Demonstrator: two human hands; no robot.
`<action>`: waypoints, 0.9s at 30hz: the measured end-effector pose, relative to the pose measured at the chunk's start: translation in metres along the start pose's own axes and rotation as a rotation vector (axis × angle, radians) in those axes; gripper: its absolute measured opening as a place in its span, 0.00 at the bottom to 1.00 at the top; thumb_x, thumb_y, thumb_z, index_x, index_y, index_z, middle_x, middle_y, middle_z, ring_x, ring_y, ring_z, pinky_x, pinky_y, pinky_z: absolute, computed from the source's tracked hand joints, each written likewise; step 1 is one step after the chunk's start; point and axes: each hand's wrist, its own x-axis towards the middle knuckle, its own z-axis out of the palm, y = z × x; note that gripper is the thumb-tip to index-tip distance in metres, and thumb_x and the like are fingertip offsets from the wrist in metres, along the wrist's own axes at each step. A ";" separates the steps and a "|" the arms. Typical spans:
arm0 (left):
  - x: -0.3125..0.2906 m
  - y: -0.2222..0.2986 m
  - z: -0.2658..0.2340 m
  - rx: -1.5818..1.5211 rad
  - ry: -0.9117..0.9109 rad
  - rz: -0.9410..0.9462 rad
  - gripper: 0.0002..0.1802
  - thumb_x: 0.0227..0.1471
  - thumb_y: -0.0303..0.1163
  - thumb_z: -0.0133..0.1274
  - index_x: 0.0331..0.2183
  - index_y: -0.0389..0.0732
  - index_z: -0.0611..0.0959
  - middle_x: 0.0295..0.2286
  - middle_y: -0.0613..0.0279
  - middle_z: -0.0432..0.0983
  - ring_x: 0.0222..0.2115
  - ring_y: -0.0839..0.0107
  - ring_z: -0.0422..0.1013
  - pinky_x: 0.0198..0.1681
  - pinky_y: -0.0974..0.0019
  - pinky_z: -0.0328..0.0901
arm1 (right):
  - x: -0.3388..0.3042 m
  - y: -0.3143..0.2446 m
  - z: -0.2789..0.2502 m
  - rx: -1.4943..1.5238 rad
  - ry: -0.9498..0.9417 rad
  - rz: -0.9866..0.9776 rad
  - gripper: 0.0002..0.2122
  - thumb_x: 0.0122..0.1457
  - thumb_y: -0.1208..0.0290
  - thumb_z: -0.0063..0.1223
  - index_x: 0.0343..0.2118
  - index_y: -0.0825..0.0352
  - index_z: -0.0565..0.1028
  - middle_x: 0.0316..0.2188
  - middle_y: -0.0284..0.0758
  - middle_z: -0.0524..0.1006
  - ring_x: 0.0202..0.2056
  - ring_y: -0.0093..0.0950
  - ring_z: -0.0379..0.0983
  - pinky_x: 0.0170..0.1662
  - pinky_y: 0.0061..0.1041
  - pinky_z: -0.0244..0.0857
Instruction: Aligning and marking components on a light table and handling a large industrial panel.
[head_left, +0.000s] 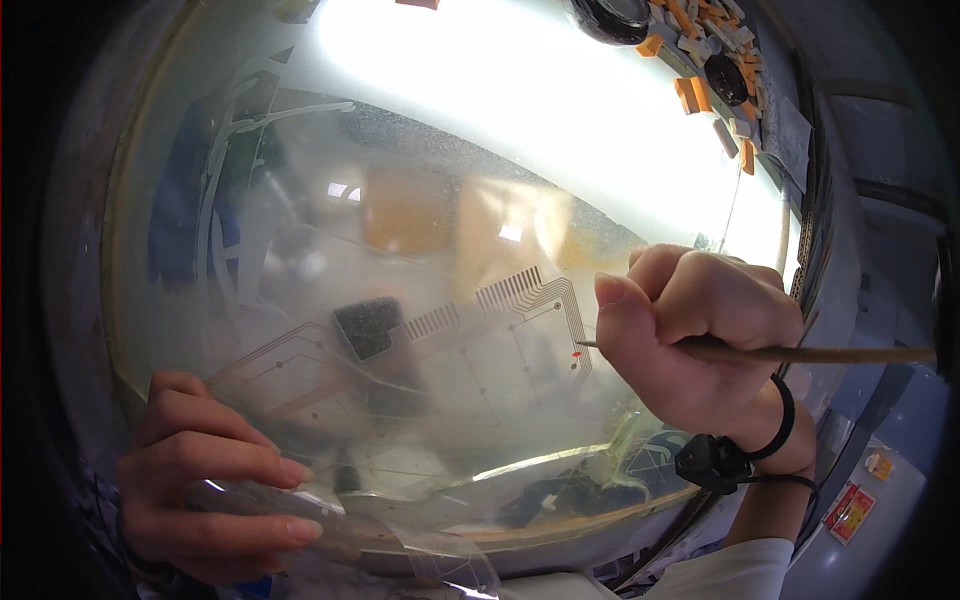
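A clear film (440, 400) printed with thin circuit tracks and rows of short bars lies over a glass surface. My right hand (700, 320) is shut on a fine-tipped brush (820, 354) with a long wooden handle. Its dark tip is at the tracks on the film's right part, just above a small red mark (577, 354). At the lower left, my left hand (215, 480) rests by the film's near edge. Its fingers are curved and apart, with space between the fingertips. Whether the film passes between them, I cannot tell.
Bright light comes up through the far part of the glass (480, 90). At the far right lie many orange and white small blocks (692, 95), with round black dishes (726, 80) among them. A black device (712, 463) is strapped on my right wrist.
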 end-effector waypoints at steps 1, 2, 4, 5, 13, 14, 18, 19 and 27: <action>0.000 0.000 0.000 0.003 -0.001 0.000 0.10 0.38 0.41 0.55 0.28 0.54 0.80 0.29 0.68 0.72 0.26 0.73 0.63 0.26 0.69 0.52 | 0.000 0.000 0.000 -0.007 -0.005 0.001 0.16 0.44 0.88 0.51 0.11 0.63 0.57 0.09 0.28 0.64 0.11 0.13 0.55 0.13 0.15 0.48; 0.000 0.000 0.000 0.003 -0.001 0.000 0.10 0.38 0.41 0.55 0.28 0.54 0.80 0.29 0.68 0.72 0.26 0.73 0.63 0.26 0.69 0.52 | 0.000 -0.001 0.000 -0.014 -0.009 0.003 0.16 0.44 0.87 0.50 0.11 0.63 0.57 0.09 0.28 0.64 0.11 0.13 0.55 0.13 0.15 0.48; 0.000 0.000 0.001 -0.003 0.003 -0.003 0.10 0.37 0.41 0.55 0.28 0.54 0.80 0.29 0.68 0.72 0.26 0.73 0.63 0.26 0.69 0.52 | 0.000 0.002 0.001 -0.006 0.002 -0.008 0.16 0.44 0.87 0.51 0.11 0.64 0.58 0.09 0.28 0.64 0.11 0.13 0.55 0.13 0.15 0.48; 0.000 0.000 0.001 -0.002 0.003 -0.003 0.10 0.37 0.41 0.55 0.28 0.54 0.80 0.29 0.68 0.72 0.26 0.73 0.63 0.26 0.69 0.52 | -0.001 0.002 0.001 0.003 0.014 -0.019 0.16 0.44 0.87 0.51 0.11 0.64 0.58 0.09 0.28 0.64 0.11 0.13 0.55 0.13 0.15 0.49; 0.000 0.003 -0.001 -0.002 0.013 -0.005 0.09 0.37 0.41 0.55 0.27 0.54 0.81 0.28 0.68 0.72 0.26 0.73 0.63 0.25 0.69 0.51 | 0.000 0.000 -0.002 0.001 -0.011 -0.013 0.15 0.44 0.87 0.51 0.11 0.64 0.58 0.09 0.28 0.65 0.11 0.13 0.56 0.14 0.15 0.49; -0.001 0.004 -0.002 0.002 0.012 -0.008 0.09 0.37 0.41 0.55 0.27 0.54 0.81 0.28 0.68 0.72 0.26 0.73 0.63 0.25 0.69 0.51 | 0.001 -0.001 -0.002 0.008 -0.020 -0.020 0.15 0.44 0.87 0.51 0.11 0.64 0.58 0.09 0.28 0.65 0.11 0.13 0.56 0.14 0.15 0.49; -0.001 -0.002 0.001 -0.008 0.006 0.002 0.10 0.37 0.42 0.55 0.28 0.54 0.81 0.29 0.68 0.72 0.26 0.73 0.63 0.26 0.70 0.51 | -0.001 0.002 0.001 -0.019 -0.014 0.003 0.16 0.44 0.87 0.51 0.11 0.64 0.58 0.09 0.28 0.64 0.11 0.13 0.56 0.13 0.15 0.49; -0.001 -0.005 0.003 -0.011 0.006 0.006 0.10 0.37 0.42 0.56 0.28 0.54 0.81 0.29 0.68 0.72 0.26 0.73 0.63 0.26 0.70 0.51 | -0.002 0.004 0.002 -0.019 0.003 0.007 0.16 0.44 0.87 0.51 0.11 0.64 0.58 0.09 0.28 0.65 0.11 0.13 0.56 0.14 0.15 0.49; 0.000 0.002 0.000 0.006 0.001 -0.004 0.09 0.36 0.41 0.55 0.27 0.54 0.81 0.29 0.68 0.72 0.26 0.73 0.63 0.26 0.70 0.51 | 0.000 -0.001 -0.002 0.001 -0.024 0.014 0.15 0.45 0.86 0.51 0.12 0.64 0.59 0.11 0.28 0.66 0.13 0.13 0.58 0.14 0.14 0.51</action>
